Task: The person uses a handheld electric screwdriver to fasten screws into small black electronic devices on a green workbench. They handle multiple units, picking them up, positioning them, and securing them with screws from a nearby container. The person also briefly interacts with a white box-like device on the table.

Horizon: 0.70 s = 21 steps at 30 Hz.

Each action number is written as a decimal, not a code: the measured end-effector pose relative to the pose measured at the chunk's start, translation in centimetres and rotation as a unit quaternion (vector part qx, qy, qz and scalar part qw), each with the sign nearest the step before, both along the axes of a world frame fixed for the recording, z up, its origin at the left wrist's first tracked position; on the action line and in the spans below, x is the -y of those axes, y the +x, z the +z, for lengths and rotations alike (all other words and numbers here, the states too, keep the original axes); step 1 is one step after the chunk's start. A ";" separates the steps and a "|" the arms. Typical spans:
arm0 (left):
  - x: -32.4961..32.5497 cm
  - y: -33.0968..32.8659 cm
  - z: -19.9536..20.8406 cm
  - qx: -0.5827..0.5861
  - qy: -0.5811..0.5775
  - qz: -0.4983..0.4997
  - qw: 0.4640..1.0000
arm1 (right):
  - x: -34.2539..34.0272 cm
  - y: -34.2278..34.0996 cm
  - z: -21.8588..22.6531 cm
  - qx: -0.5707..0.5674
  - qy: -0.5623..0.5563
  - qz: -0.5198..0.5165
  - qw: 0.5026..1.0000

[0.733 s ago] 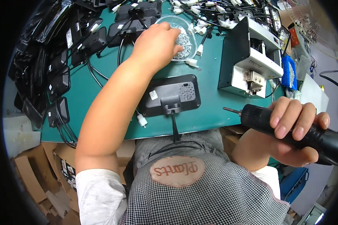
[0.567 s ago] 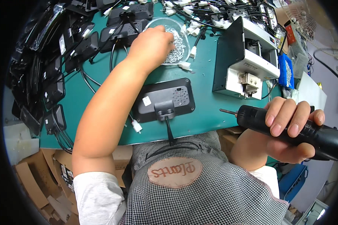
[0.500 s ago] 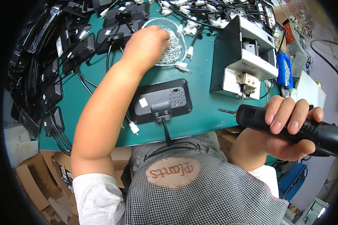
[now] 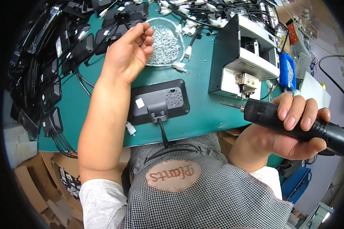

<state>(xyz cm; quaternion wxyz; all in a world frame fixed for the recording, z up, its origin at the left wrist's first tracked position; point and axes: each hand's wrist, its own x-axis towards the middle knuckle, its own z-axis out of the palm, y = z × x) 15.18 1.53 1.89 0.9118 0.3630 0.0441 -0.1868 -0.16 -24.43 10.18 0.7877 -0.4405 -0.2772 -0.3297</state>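
My left hand (image 4: 127, 53) is above the left rim of a clear dish (image 4: 182, 45) full of small silver screws (image 4: 162, 47). Its fingers are curled in toward the thumb; whatever they hold is too small to make out. On the right, my right hand (image 4: 300, 114) is wrapped round a black electric screwdriver (image 4: 263, 112), whose bit points left over the green mat. Between the two hands, near the mat's front edge, a flat black device housing (image 4: 176, 97) lies back side up. A bracket and a cable come off its lower edge toward me.
A black and white bench machine (image 4: 252, 61) stands right of the dish, with a blue tray (image 4: 287, 70) of small parts beside it. Black housings (image 4: 51, 93) with cables crowd the left side. Cables with white connectors (image 4: 189, 26) are heaped at the back.
My left hand has come out of the dish of screws, moving left and turning with its fingers curled. The screwdriver stays in my right hand, nearly in the same place.
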 end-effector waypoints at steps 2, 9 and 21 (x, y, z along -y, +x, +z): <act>-0.5 -2.3 0.4 0.009 -0.041 0.009 0.999 | -0.4 0.4 0.0 -0.004 0.000 0.025 1.000; -1.4 -12.0 1.4 -0.010 -0.039 0.029 0.999 | -4.1 1.7 -0.2 -0.018 0.048 0.103 0.993; -1.1 -16.6 1.0 0.081 0.144 -0.030 0.986 | -9.0 2.4 -0.8 -0.082 0.122 0.197 0.969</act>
